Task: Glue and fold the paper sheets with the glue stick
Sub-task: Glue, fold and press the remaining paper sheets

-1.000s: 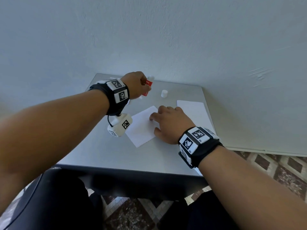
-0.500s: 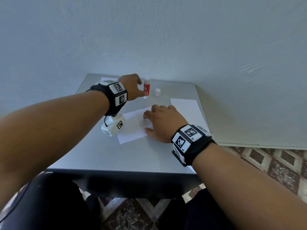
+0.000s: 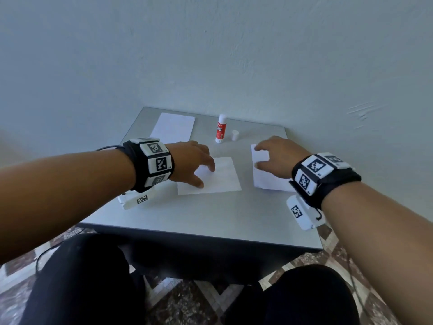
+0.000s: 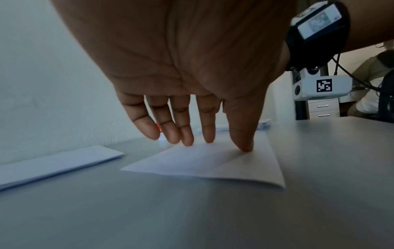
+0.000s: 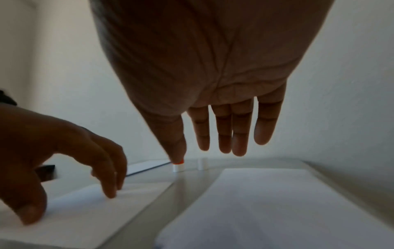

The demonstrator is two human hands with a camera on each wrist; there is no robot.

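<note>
Two open hands, three paper lots on the table (image 3: 210, 216), glue stick (image 3: 221, 129) upright at twelve o'clock.
Left hand (image 3: 191, 161) presses the middle sheet (image 3: 222, 177); right hand (image 3: 278, 158) hovers, fingers straight, over the three-o'clock stack (image 3: 264, 181). Paper: light, limp, likely slippery; lift by a corner.

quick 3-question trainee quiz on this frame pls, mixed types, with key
1. True or false: the glue stick stands upright with its cap off, beside it on the table.
2. Which hand touches the middle sheet? A) left hand B) right hand C) neither
3. Fill in: the right hand is over the paper stack with its fingers ____.

Key:
1. True.
2. A; its fingertips press the sheet.
3. Straight; from the right wrist they hold nothing.
</note>
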